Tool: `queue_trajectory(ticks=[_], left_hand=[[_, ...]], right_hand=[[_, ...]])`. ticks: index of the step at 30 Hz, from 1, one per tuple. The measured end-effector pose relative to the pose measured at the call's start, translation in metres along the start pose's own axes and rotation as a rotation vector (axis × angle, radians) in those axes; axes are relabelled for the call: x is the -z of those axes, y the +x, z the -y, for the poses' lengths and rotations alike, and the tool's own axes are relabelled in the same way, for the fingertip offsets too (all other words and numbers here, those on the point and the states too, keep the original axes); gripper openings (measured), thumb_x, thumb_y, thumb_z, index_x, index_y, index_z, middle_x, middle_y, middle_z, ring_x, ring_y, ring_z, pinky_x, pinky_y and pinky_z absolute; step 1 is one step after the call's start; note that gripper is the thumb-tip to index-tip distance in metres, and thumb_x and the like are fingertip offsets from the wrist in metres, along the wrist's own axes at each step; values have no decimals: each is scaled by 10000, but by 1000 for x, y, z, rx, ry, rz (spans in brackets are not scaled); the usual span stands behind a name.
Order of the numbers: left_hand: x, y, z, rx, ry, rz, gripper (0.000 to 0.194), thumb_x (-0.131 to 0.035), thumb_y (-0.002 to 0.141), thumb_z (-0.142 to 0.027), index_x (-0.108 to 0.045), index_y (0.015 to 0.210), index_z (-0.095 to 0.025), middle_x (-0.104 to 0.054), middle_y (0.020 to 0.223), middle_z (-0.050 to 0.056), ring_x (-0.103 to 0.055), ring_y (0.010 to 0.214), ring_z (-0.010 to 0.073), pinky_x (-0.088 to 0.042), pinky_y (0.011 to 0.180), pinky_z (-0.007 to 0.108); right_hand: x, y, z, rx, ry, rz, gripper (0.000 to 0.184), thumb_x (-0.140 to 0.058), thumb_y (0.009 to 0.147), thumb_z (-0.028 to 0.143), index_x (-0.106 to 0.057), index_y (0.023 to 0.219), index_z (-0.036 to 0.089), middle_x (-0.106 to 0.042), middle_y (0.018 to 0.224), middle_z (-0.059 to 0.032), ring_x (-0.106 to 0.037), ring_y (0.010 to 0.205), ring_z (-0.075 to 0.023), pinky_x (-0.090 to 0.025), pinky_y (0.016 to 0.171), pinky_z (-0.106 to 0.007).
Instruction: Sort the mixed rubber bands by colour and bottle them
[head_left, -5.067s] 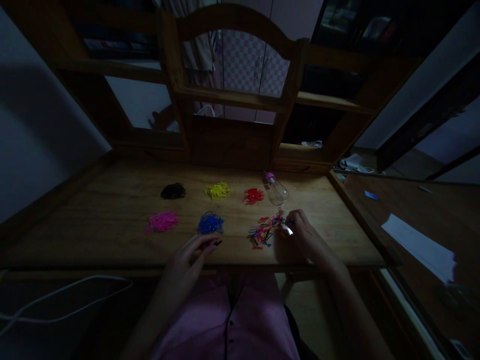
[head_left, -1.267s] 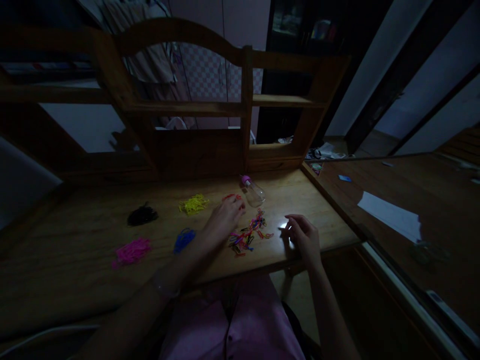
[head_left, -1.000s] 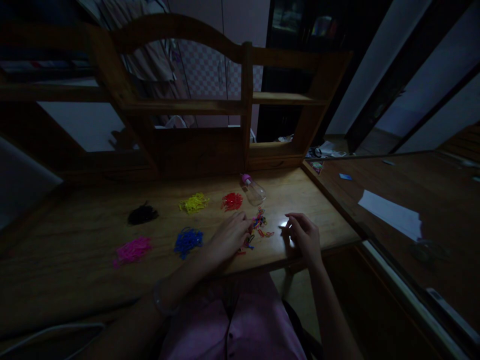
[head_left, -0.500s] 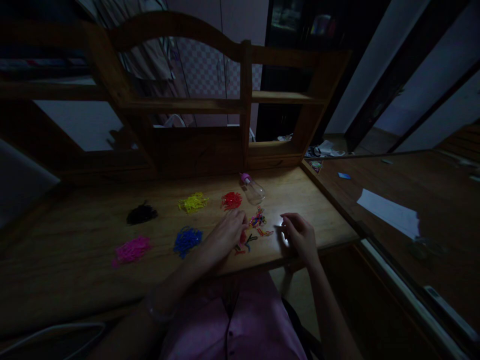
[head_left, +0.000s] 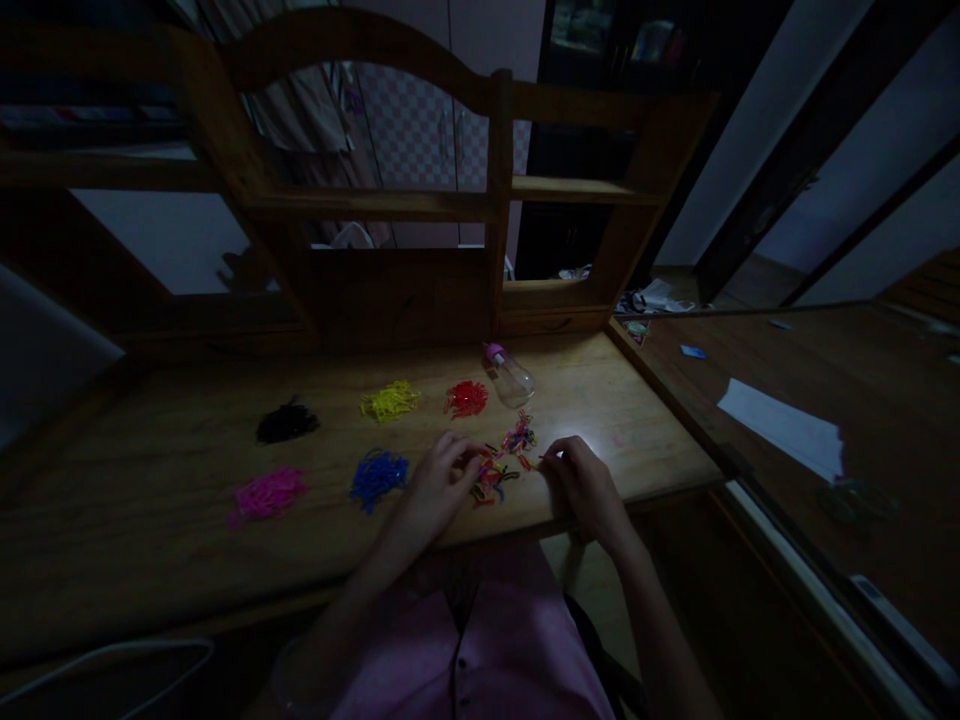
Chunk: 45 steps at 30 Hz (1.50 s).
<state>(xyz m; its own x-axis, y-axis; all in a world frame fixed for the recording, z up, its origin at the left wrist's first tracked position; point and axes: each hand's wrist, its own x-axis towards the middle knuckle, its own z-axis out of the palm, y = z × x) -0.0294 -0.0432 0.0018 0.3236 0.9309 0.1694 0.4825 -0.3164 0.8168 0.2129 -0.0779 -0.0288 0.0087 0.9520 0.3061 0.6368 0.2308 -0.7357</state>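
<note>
A small heap of multicoloured chain (head_left: 519, 436), made of little linked loops, lies on the wooden desk. One end of it stretches toward my right hand (head_left: 583, 480), whose thumb and forefinger pinch a small reddish link there. My left hand (head_left: 442, 482) is at the near left of the heap, thumb and fingers drawn together; what they grip is too small to make out. Between the hands lie loose mixed links (head_left: 491, 486), dark, red and orange. Sorted piles of links spread to the left: red (head_left: 466, 398), yellow (head_left: 390, 401), blue (head_left: 379, 478), black (head_left: 286, 422) and pink (head_left: 268, 494).
A clear bulb-shaped bottle (head_left: 513, 382) with a pink cap lies behind the chain. A wooden shelf unit (head_left: 397, 205) rises along the desk's back. Right of the desk, a lower brown surface holds a white paper sheet (head_left: 781, 428) and a blue card (head_left: 692, 352).
My left hand has drawn back left and down, uncovering more loose links. The right hand has moved slightly left to the chain's end and pinches it. The view has shifted a little.
</note>
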Motion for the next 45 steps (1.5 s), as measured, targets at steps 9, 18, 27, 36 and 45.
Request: queue_trajectory(ticks=[9, 18, 27, 36, 45], left_hand=[[-8, -20, 18, 231, -363, -55, 253, -618, 830, -414, -648, 932, -184, -705, 961, 39, -668, 908, 198, -527, 824, 295], [-11, -16, 18, 257, -477, -40, 351, -608, 838, -414, -615, 1093, -172, -709, 1005, 85, -687, 918, 217, -543, 752, 296], [-5, -13, 9, 211, -396, -15, 350, -575, 841, -289, -618, 1176, -199, -699, 1043, 71, -684, 936, 205, -555, 804, 312], [-4, 1, 4, 168, -155, -10, 319, -572, 845, -290, -620, 1152, -219, -732, 897, 39, -698, 800, 206, -532, 748, 310], [-3, 12, 5, 88, 125, 47, 257, -580, 846, -337, -639, 1077, -241, -718, 748, -2, -679, 724, 203, -457, 666, 282]], right_hand=[[-27, 3, 20, 27, -88, 11, 156, -500, 930, 223, -649, 975, 234, -635, 953, -61, -608, 838, -199, -455, 727, -294], [-40, 6, 23, -13, -292, -9, 133, -474, 925, 182, -604, 937, 206, -581, 990, -83, -595, 836, -203, -442, 699, -291], [-27, 11, 22, -72, 172, -57, 140, -469, 949, 315, -563, 940, 211, -628, 892, -49, -606, 822, -191, -479, 719, -295], [-16, 21, 14, -333, 656, -32, 381, -655, 824, 442, -688, 1111, 194, -707, 929, -52, -645, 757, -165, -501, 627, -250], [-15, 20, 10, -385, 685, -154, 351, -735, 756, 447, -732, 984, 181, -715, 877, -46, -612, 676, -138, -486, 593, -242]])
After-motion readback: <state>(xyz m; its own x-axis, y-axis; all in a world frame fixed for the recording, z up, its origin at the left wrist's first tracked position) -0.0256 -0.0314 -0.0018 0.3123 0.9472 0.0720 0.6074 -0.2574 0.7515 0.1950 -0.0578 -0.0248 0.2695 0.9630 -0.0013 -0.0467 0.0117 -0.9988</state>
